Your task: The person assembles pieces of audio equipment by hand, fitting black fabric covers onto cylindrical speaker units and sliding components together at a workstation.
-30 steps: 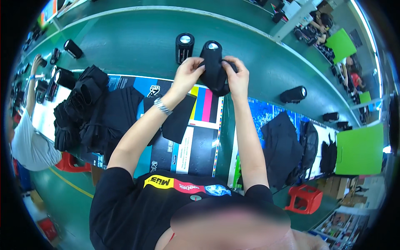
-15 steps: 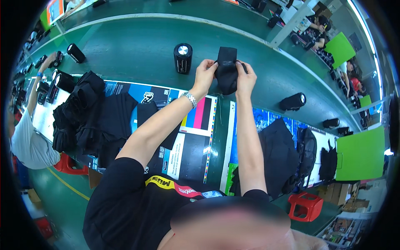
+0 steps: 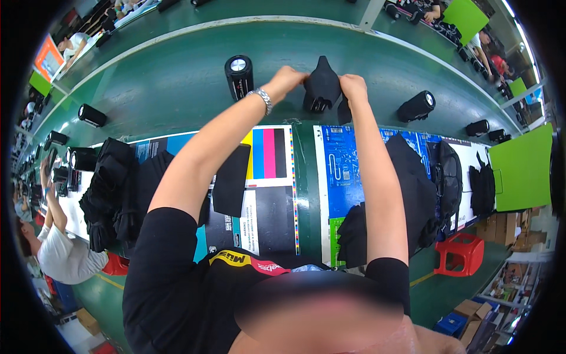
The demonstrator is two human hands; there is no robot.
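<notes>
Both bare forearms reach straight forward from black short sleeves, elbows nearly extended and running roughly parallel. The left hand (image 3: 287,78) is curled into a pinch, knuckles up, with a silver metal-link watch on its wrist (image 3: 263,99). The right hand (image 3: 354,86) sits just across from it at the same height, fingers folded down and closed in a grip, thumb side turned inward.

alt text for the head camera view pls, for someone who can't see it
Seen from above, a person's left hand and right hand grip a black fabric pouch over a green conveyor belt. A black cylinder speaker stands beside it; printed sheets lie nearer.
</notes>
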